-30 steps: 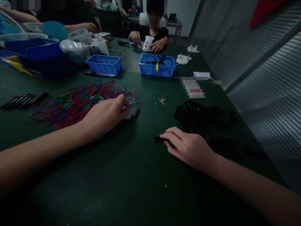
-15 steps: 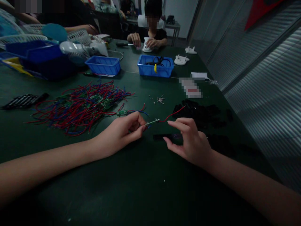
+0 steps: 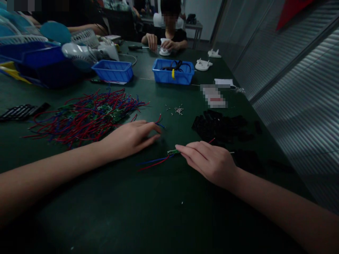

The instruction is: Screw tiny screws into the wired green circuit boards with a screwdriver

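Observation:
My right hand (image 3: 209, 160) has its fingers closed on a small green circuit board (image 3: 173, 152), whose left end sticks out past the fingertips. Red and blue wires (image 3: 156, 163) trail from the board to the left over the dark green table, and a red wire tip shows above the hand. The black piece beneath this hand is hidden. My left hand (image 3: 132, 137) is open, thumb and fingers apart with nothing between them, just right of a heap of wired boards (image 3: 90, 118).
Small screws (image 3: 178, 110) lie beyond my hands. Black plastic parts (image 3: 219, 125) are piled at the right. Two blue bins (image 3: 112, 71) (image 3: 173, 77) stand farther back, the right one with black cable. Across the table, a person's hands hold a white part (image 3: 164, 50).
The board has passed from my left hand to my right hand, lower and with its wires trailing left. My left hand has opened; my right fingers have closed. The view has shifted slightly.

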`<action>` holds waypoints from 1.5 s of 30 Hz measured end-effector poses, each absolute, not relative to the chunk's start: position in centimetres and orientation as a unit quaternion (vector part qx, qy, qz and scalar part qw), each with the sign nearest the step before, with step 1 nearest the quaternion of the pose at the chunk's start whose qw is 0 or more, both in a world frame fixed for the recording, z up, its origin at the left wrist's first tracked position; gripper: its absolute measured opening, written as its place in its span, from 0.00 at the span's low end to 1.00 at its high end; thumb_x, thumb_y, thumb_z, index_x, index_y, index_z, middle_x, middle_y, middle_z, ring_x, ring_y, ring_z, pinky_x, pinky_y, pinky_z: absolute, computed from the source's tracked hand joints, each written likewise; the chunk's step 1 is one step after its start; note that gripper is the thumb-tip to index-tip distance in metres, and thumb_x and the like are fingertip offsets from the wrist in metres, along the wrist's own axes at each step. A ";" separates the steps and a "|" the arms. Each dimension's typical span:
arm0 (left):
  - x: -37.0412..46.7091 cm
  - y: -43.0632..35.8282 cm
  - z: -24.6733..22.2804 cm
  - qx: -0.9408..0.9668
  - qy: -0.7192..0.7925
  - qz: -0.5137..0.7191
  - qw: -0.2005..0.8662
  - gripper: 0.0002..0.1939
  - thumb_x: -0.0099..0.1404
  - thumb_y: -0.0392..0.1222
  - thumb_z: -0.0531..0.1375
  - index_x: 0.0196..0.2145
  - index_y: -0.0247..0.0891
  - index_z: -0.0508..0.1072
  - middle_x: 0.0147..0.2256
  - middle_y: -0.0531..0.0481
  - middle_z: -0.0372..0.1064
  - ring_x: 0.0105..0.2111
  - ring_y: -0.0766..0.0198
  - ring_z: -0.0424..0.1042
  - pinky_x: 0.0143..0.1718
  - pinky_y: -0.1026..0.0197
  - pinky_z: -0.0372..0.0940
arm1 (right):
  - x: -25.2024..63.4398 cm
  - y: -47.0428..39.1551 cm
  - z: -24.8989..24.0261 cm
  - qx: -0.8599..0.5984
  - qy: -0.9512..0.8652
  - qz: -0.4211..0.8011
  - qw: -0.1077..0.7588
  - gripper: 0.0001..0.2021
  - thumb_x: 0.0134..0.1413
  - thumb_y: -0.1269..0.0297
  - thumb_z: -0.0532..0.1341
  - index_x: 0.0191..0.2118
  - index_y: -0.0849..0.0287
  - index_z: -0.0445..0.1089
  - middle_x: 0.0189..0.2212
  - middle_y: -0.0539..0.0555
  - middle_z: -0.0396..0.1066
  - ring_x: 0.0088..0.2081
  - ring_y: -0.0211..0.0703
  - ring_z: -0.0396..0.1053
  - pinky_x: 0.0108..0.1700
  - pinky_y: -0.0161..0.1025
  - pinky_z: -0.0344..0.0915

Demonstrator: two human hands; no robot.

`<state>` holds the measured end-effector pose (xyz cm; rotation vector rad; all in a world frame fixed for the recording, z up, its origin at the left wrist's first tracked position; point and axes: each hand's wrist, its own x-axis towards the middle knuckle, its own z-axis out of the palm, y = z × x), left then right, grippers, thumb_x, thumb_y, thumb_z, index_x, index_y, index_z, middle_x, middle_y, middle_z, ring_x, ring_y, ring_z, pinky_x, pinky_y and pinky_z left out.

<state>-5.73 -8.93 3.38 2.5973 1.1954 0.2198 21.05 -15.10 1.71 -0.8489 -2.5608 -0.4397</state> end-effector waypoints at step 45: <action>-3.5 -11.4 1.1 0.950 0.228 0.207 -0.058 0.12 0.68 0.36 0.55 0.48 0.35 0.70 0.27 0.51 0.64 0.26 0.67 0.60 0.27 0.64 0.55 | 22.2 -14.1 1.9 -0.342 -0.919 -0.076 0.180 0.11 0.62 0.68 0.52 0.44 0.62 0.70 0.37 0.52 0.71 0.37 0.37 0.70 0.35 0.34 0.65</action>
